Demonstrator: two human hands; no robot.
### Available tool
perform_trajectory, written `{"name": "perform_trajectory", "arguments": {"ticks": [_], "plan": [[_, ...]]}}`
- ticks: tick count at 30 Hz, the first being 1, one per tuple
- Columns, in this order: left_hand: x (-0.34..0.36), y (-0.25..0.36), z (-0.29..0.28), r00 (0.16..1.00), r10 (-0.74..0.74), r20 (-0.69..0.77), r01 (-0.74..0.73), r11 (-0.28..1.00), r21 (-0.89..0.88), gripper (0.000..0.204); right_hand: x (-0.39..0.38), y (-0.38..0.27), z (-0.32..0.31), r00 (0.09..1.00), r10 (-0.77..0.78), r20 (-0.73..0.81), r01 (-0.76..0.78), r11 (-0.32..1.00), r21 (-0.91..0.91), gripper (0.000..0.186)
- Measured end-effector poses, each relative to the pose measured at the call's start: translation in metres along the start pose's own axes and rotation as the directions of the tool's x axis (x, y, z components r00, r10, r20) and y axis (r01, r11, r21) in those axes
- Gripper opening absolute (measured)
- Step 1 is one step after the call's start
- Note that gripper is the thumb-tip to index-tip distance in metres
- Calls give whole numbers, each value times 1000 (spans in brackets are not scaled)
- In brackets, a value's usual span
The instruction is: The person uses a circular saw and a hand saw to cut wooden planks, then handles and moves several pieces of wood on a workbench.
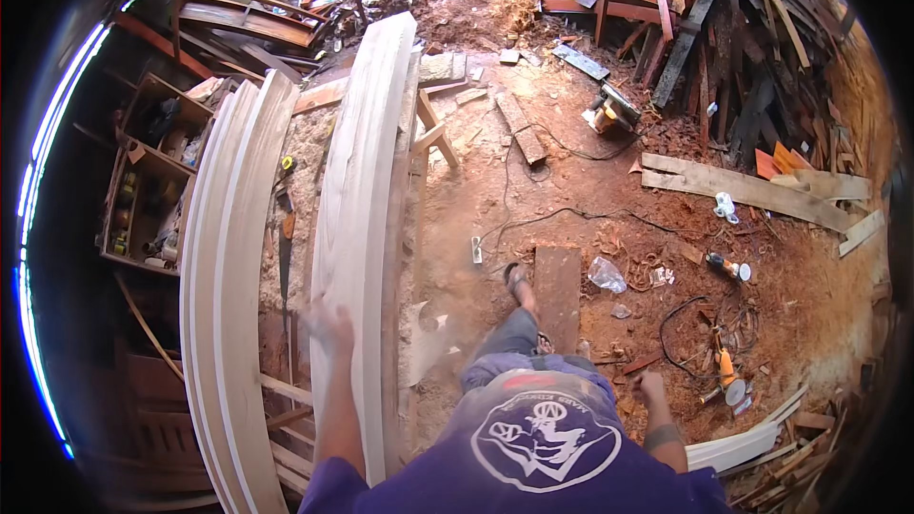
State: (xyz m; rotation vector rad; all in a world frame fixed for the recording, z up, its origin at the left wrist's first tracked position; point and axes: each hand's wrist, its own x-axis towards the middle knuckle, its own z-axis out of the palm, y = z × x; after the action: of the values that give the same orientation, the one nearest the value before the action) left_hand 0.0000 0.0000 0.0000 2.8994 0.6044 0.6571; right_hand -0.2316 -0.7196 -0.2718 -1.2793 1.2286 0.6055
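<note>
My left hand [330,328], blurred by motion, is over the near-left edge of a long pale wooden beam [357,171]. Its fingers look apart, and nothing shows in them; whether it touches the wood I cannot tell. Low at my right side is my right hand [650,386], its fingers curled in with no object visible. Left of the beam, a handsaw [284,262] with an orange handle lies among shavings, a yellow-and-black tape measure [287,164] beyond it. Further left stretch several more pale moulded beams [249,162], side by side.
A wooden trestle leg [433,133] stands beside the beam. On the dusty ground lie a corded power tool [609,114], two orange grinders [728,266] [728,371], black cables [571,210] and a brown plank [557,290]. Scrap timber [752,57] piles up at far right; open wooden shelving [152,181] stands left.
</note>
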Motion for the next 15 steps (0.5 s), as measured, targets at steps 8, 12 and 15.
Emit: {"name": "perform_trajectory", "arguments": {"ticks": [8,12,15], "plan": [[162,210,130,987,67,148,-26,965,-259,40,-5,-97,32,969,-184,165,245,798,-550,20],[301,248,236,985,171,-6,-166,945,-283,38,51,-170,-11,932,-363,19,304,749,-589,20],[426,292,264,985,168,-28,-170,965,-199,42,31,-325,-1,947,-320,-16,290,878,-381,26]]}}
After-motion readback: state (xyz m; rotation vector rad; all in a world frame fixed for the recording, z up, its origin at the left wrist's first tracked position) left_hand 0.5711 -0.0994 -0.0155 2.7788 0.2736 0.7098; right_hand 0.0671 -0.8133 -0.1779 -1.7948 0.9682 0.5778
